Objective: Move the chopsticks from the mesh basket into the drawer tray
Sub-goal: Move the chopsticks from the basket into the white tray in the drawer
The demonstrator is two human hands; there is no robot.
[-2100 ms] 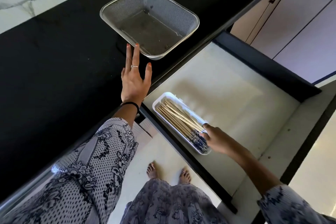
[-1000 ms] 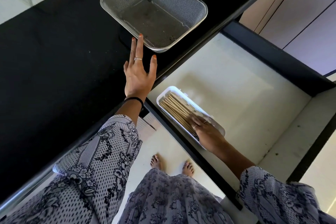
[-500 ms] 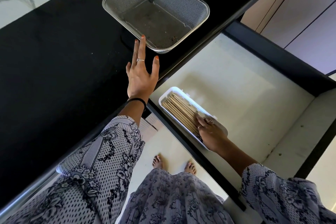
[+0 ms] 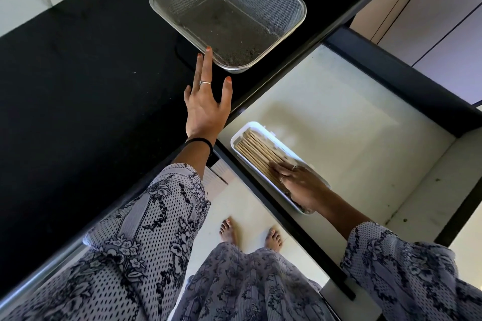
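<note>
Nearest, the right hand (image 4: 300,185) lies flat and open on the chopsticks (image 4: 257,155), pressing them down inside the tray (image 4: 241,134) at the near corner of the drawer (image 4: 339,117). Beyond the tray, the left hand (image 4: 206,109) rests open on the bench (image 4: 91,73), fingers spread, one fingertip at the basket (image 4: 300,5) rim. The basket looks empty, so this seems the last step: levelling the bundle. Next would be lifting the right hand clear. That hand hides the chopsticks' near ends, and whether the fingertip touches the rim is unclear
</note>
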